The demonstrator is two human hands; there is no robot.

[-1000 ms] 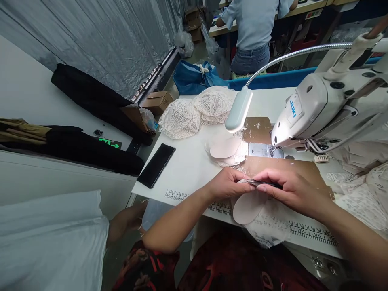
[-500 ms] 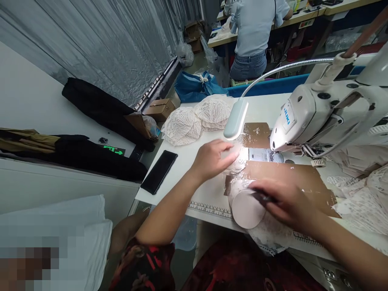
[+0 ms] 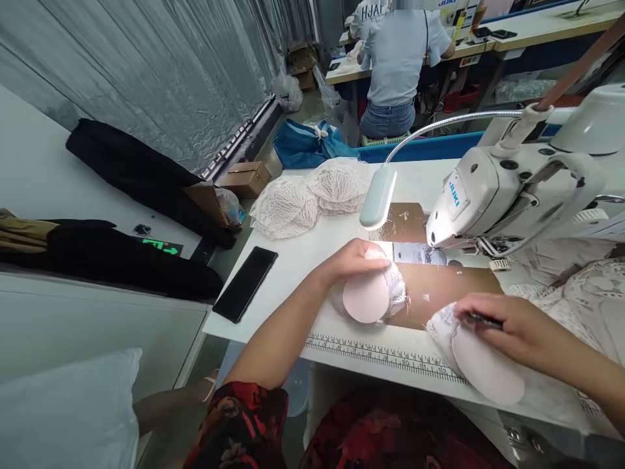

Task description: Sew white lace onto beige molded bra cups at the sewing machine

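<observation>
Landmark: sewing machine [image 3: 469, 195], white, mounted at the table [image 3: 297, 260].

Item: left hand [image 3: 352, 260], 1. Closed, thumb over the upper edge of a pale oval pad with lace [image 3: 366, 299]. Pad lies near side and left of the sewing machine, partly over a brown board [image 3: 452, 286], its smooth face up.

Item: right hand [image 3: 517, 322], 1. Curled around a slim dark tool [image 3: 483, 320], with fingertips at the lace edge of a second pale pad [image 3: 488, 368]. Tool type: cannot be told. Pad lies in front of the sewing machine, across the table's near edge.

Step in hand, as judged: handling 2 lace-edged pads apart, 1 at each hand, away from the needle area. Any further move of either would call for a light hold on the lace, the edges kept flat, and the dark tool kept off the fabric.

Also listed:
- Lace cups, 2 stacks [image 3: 284, 207], left of the sewing machine, beyond the left hand.
- Lamp head [image 3: 379, 197], 1, pale, just left of the sewing machine.
- Phone [image 3: 245, 284], 1, dark, well left of the sewing machine.
- Lace pieces [image 3: 593, 293], loose, on the near right side of the sewing machine.
- Seated person [image 3: 395, 58], 1, beyond the sewing machine, back turned.
</observation>
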